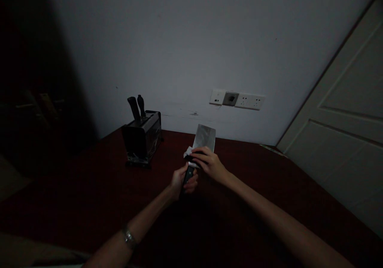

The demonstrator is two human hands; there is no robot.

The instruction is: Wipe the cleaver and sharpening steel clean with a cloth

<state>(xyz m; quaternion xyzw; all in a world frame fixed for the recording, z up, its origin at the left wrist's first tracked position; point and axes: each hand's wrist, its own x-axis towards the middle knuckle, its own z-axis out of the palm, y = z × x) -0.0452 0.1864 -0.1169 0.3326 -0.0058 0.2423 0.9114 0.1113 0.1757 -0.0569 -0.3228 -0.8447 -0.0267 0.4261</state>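
Observation:
A cleaver (pixel 206 135) with a broad grey blade and a black riveted handle points away from me over the dark red table. My left hand (pixel 183 180) is wrapped round its handle. Against the lower part of the blade, my right hand (pixel 211 164) presses a crumpled white cloth or tissue (pixel 188 152) with bent fingers. Part of the blade near the handle is hidden behind that hand and the white piece.
To the left on the dark red table (pixel 239 156) stands a black and silver knife block (pixel 145 138) holding two black-handled tools. Behind are a pale wall and a row of sockets (pixel 236 99). A white panelled door (pixel 344 132) stands at the right.

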